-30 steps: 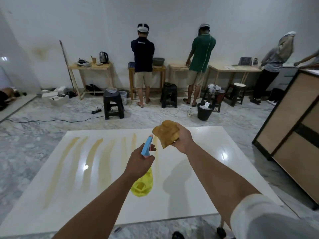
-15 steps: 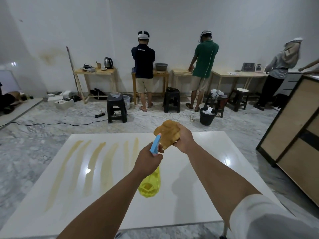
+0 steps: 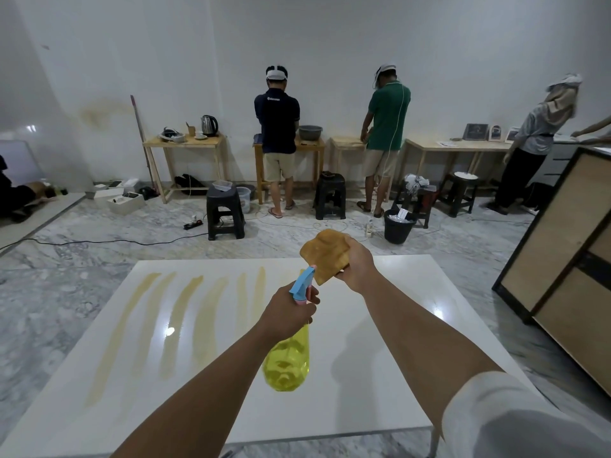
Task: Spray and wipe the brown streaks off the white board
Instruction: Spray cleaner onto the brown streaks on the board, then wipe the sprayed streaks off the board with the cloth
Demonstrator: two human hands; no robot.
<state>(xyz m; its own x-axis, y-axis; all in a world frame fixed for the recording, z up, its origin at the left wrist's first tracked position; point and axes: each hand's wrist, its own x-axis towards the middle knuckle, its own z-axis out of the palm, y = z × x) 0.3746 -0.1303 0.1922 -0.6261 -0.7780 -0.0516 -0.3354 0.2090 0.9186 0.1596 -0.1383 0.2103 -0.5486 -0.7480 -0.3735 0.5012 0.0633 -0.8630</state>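
A glossy white board (image 3: 380, 365) lies flat in front of me. Several long brown streaks (image 3: 185, 319) run down its left half. My left hand (image 3: 287, 309) grips a yellow spray bottle (image 3: 287, 361) by its neck, above the board's middle. The bottle's blue nozzle (image 3: 302, 284) points away from me. My right hand (image 3: 355, 266) holds a folded brown cloth (image 3: 325, 256) just beyond the nozzle, above the board's far edge. The cloth hangs in the air, apart from the board.
A wooden cabinet (image 3: 562, 259) stands at the right, close to the board. Black stools (image 3: 224, 211), a black bucket (image 3: 398, 228) and cables lie on the marble floor behind. Three people work at wooden tables (image 3: 185, 143) along the far wall.
The view has shifted slightly, so the board and both hands sit a little lower and further right in the frame. Both hands keep their grips and their spacing.
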